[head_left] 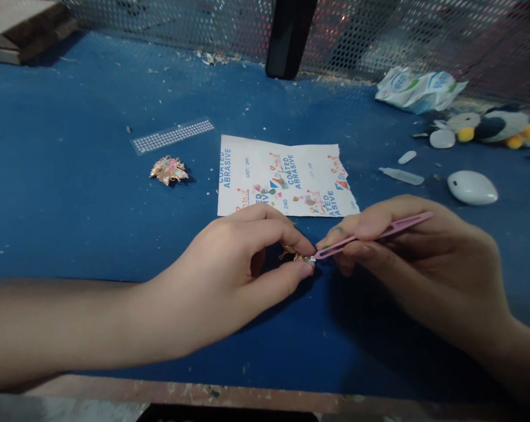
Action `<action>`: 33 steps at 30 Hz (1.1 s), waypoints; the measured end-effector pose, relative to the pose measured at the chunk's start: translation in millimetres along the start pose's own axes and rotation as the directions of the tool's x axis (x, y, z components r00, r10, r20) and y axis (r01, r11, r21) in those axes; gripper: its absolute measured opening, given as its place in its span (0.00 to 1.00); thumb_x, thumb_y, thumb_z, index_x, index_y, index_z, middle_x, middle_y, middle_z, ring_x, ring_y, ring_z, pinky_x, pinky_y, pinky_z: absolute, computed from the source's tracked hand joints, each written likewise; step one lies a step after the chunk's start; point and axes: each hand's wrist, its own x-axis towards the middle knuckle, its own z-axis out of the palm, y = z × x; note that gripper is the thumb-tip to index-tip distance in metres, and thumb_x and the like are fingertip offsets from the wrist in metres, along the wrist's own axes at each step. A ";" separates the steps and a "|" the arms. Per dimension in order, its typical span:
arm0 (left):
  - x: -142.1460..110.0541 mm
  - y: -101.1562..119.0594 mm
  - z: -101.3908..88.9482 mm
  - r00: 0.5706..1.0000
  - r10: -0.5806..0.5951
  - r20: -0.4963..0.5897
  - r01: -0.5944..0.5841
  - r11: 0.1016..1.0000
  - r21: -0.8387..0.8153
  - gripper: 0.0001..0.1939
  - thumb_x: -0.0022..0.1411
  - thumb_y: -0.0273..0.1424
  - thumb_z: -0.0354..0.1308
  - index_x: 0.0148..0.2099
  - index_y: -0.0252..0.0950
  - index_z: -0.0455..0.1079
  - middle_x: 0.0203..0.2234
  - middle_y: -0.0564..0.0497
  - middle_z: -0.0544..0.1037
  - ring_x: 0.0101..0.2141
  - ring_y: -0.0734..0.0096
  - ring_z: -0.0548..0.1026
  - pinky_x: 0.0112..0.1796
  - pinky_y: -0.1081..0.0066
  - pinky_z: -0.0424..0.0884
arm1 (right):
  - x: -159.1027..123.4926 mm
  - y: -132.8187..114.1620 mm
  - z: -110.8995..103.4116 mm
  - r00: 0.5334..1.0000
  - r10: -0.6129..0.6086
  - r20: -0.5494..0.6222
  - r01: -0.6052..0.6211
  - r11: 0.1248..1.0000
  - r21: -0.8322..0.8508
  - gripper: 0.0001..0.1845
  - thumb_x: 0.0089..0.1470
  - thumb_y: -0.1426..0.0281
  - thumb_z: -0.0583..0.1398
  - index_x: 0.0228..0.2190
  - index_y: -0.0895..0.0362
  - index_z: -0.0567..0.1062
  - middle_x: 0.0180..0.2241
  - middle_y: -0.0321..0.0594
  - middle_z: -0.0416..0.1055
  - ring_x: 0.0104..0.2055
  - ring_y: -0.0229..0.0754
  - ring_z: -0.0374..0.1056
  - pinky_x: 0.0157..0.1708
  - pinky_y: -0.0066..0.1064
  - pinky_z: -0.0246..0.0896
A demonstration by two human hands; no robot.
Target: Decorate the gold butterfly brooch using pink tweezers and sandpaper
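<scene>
Head view, with a small, gold-coloured metal ornament (306, 261) pinched narrowly between thumb and forefinger of the left hand (229, 258), just in front of the white, blue-printed abrasive sheet (256, 158). Hold that pinch light but firm, clear of the ornament's face. Guide the slim, pink, slotted tool (400, 224), gripped near mid-length in the right hand (440, 269), with small finger movements rather than from the wrist. Brace against the blue work surface (93, 234) for steadiness. At the tip, too small to tell contact from a slight gap; best to press gently.

One head-worn view looks forward and down, fairly close.
</scene>
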 end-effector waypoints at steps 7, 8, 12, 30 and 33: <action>0.6 0.6 0.4 1.000 0.016 0.006 -0.016 1.000 0.004 0.05 0.68 0.27 0.62 0.43 0.39 0.79 0.37 0.55 0.79 0.30 0.82 0.72 0.32 0.79 0.69 | -1.9 -1.3 1.7 1.000 0.009 0.027 -0.010 0.999 0.047 0.11 0.56 0.77 0.68 0.35 0.48 0.78 0.35 0.29 0.80 0.27 0.32 0.75 0.27 0.23 0.74; 0.3 1.0 0.3 1.000 0.023 0.004 -0.023 1.000 0.009 0.05 0.68 0.27 0.62 0.43 0.39 0.79 0.37 0.55 0.79 0.31 0.81 0.73 0.33 0.78 0.69 | -2.3 -2.1 2.2 0.999 0.018 0.028 -0.019 0.999 0.046 0.11 0.57 0.77 0.68 0.35 0.47 0.78 0.35 0.29 0.80 0.27 0.32 0.75 0.27 0.23 0.74; -1.3 2.5 -0.4 0.999 0.045 0.004 -0.045 0.999 0.030 0.05 0.69 0.27 0.61 0.43 0.38 0.79 0.38 0.54 0.79 0.36 0.79 0.75 0.37 0.77 0.71 | -3.0 -4.8 3.3 0.999 0.050 -0.004 -0.050 0.999 0.014 0.08 0.58 0.72 0.68 0.36 0.45 0.78 0.34 0.29 0.80 0.27 0.33 0.75 0.28 0.25 0.75; -1.5 2.1 -3.2 0.997 0.075 -0.013 -0.074 0.995 0.060 0.06 0.68 0.24 0.60 0.42 0.36 0.78 0.38 0.54 0.78 0.30 0.83 0.72 0.32 0.80 0.69 | -13.9 -4.1 5.3 0.995 -0.024 -0.095 0.019 0.998 -0.052 0.15 0.54 0.75 0.71 0.38 0.43 0.78 0.36 0.29 0.81 0.38 0.39 0.81 0.40 0.30 0.81; -1.4 2.0 -3.6 0.997 0.076 -0.010 -0.075 0.995 0.064 0.06 0.68 0.25 0.60 0.42 0.36 0.78 0.38 0.53 0.78 0.30 0.83 0.72 0.33 0.80 0.69 | -13.5 -4.7 5.2 0.995 -0.005 -0.096 0.001 0.999 -0.042 0.15 0.53 0.74 0.71 0.38 0.43 0.78 0.36 0.28 0.81 0.38 0.38 0.81 0.41 0.29 0.80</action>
